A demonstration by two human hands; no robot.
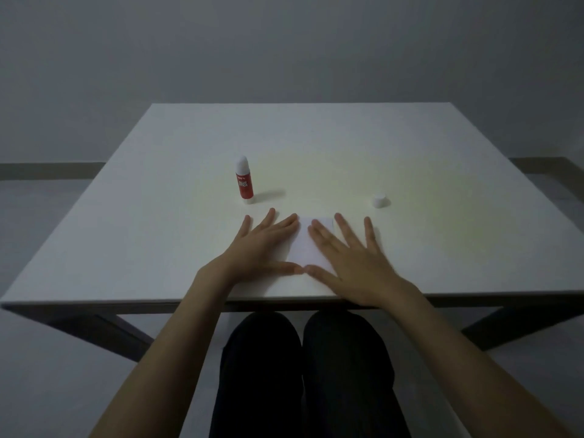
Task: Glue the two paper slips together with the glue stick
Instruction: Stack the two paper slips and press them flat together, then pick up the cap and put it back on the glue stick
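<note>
A white paper slip [306,248] lies flat near the table's front edge; I cannot tell whether a second slip lies under it. My left hand [262,245] rests flat with fingers spread on its left side. My right hand [350,257] lies flat on its right side, fingers spread. The two thumbs nearly touch at the paper's near edge. A red glue stick [244,181] stands upright and uncapped, behind and left of my left hand. Its white cap [379,201] sits on the table to the right, beyond my right hand.
The white table [442,248] has dark legs and stands in front of a plain grey wall. My legs in dark trousers [303,374] show under the front edge.
</note>
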